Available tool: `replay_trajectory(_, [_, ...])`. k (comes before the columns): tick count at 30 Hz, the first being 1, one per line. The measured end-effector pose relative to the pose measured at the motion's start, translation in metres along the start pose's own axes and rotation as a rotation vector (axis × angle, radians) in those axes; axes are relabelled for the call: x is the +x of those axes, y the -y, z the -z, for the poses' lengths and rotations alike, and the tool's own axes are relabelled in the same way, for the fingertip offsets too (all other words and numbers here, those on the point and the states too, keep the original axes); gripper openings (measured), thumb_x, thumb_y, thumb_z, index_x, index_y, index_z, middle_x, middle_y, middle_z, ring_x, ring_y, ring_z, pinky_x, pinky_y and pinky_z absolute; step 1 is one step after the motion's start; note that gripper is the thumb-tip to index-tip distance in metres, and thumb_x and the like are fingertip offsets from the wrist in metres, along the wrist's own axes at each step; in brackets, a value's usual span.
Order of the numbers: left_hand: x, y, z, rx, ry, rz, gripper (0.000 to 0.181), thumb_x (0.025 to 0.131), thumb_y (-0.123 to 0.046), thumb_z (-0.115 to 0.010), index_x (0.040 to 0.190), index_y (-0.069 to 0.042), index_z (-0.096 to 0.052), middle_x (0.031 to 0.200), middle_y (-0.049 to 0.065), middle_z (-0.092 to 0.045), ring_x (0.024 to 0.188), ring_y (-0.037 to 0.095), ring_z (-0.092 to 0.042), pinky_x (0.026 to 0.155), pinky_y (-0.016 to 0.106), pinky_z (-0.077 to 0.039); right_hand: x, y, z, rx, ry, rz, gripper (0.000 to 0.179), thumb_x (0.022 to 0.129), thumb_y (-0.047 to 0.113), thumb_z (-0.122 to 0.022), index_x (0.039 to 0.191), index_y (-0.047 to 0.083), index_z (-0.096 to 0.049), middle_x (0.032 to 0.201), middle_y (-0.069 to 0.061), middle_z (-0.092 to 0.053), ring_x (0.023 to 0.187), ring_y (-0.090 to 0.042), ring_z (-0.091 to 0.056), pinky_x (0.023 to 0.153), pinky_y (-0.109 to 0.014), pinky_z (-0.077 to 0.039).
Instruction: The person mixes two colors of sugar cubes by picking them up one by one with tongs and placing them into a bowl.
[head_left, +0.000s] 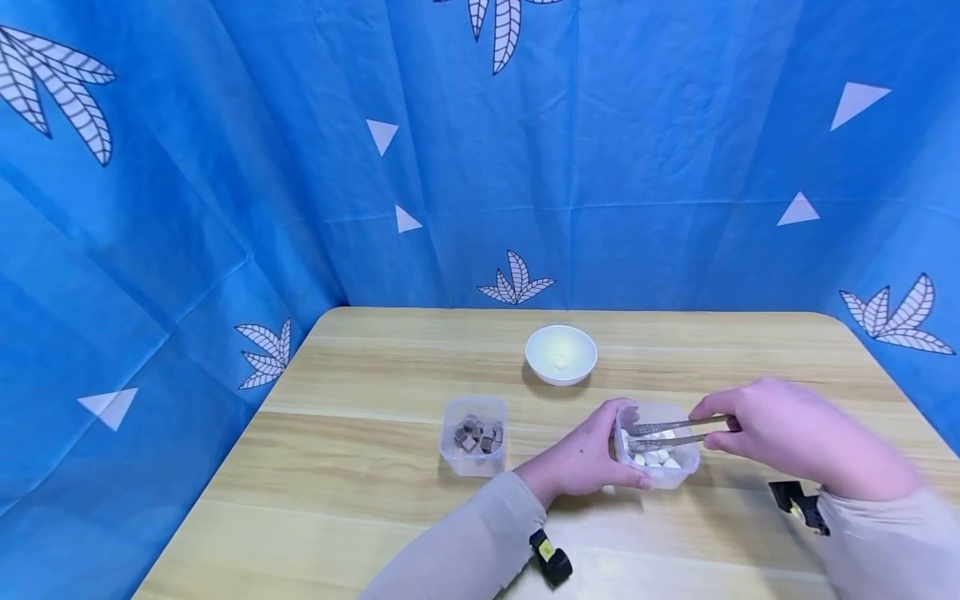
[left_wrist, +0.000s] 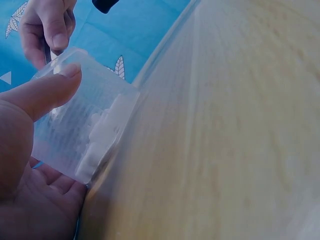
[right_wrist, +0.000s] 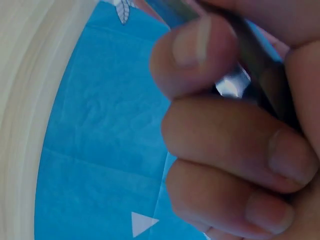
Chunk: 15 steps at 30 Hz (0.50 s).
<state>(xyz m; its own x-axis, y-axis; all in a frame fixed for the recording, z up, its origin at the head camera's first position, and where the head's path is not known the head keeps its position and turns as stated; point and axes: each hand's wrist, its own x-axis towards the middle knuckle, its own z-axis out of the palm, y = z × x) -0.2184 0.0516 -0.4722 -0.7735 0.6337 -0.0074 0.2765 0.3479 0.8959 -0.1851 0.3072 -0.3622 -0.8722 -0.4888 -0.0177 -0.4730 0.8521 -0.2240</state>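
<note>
On the right part of the table my left hand holds a clear plastic container, thumb on the near side and fingers round the far left corner. Several small white pieces lie inside it; through its wall the left wrist view shows the white pieces along the bottom. My right hand grips metal tongs from the right. Their two arms reach into the container, tips apart near its left side; whether they touch a piece cannot be told. Curled fingers cover much of the tongs in the right wrist view.
Left of my left hand stands another clear container with several dark metallic cubes. A white bowl sits farther back, with a small pale piece in it. Blue patterned cloth hangs behind the wooden table.
</note>
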Motion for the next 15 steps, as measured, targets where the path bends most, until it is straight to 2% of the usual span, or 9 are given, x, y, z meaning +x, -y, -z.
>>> replay_trajectory(4, [-0.0002, 0.0007, 0.0002, 0.02, -0.005, 0.002, 0.098, 0.075, -0.029, -0.092, 0.152, -0.025, -0.032, 0.148, -0.008, -0.045, 0.128, 0.005, -0.046, 0.11, 0.024, -0.033, 0.001, 0.0022, -0.0007, -0.007, -0.015, 0.025, 0.022, 0.085, 0.029, -0.082, 0.106, 0.029, -0.077, 0.085, 0.021, -0.065, 0.058, 0.001, -0.044, 0.053, -0.025, -0.039])
replay_trajectory(9, [-0.0007, 0.0015, -0.0003, 0.017, -0.008, -0.002, 0.096, 0.075, -0.029, -0.092, 0.151, -0.025, -0.033, 0.148, -0.009, -0.044, 0.128, 0.004, -0.046, 0.11, 0.024, -0.033, 0.0004, 0.0004, 0.0009, -0.006, -0.026, 0.057, 0.02, 0.085, 0.028, -0.081, 0.105, 0.029, -0.077, 0.087, 0.021, -0.066, 0.061, 0.003, -0.045, 0.055, -0.025, -0.041])
replay_trajectory(15, [-0.0012, 0.0002, 0.0002, 0.0, -0.001, -0.001, 0.097, 0.075, -0.027, -0.092, 0.151, -0.025, -0.033, 0.143, -0.009, -0.045, 0.125, 0.003, -0.047, 0.109, 0.023, -0.033, -0.0057, -0.0041, 0.0063, 0.004, -0.033, 0.018, 0.021, 0.088, 0.03, -0.079, 0.108, 0.03, -0.076, 0.092, 0.017, -0.069, 0.064, 0.003, -0.047, 0.057, -0.025, -0.043])
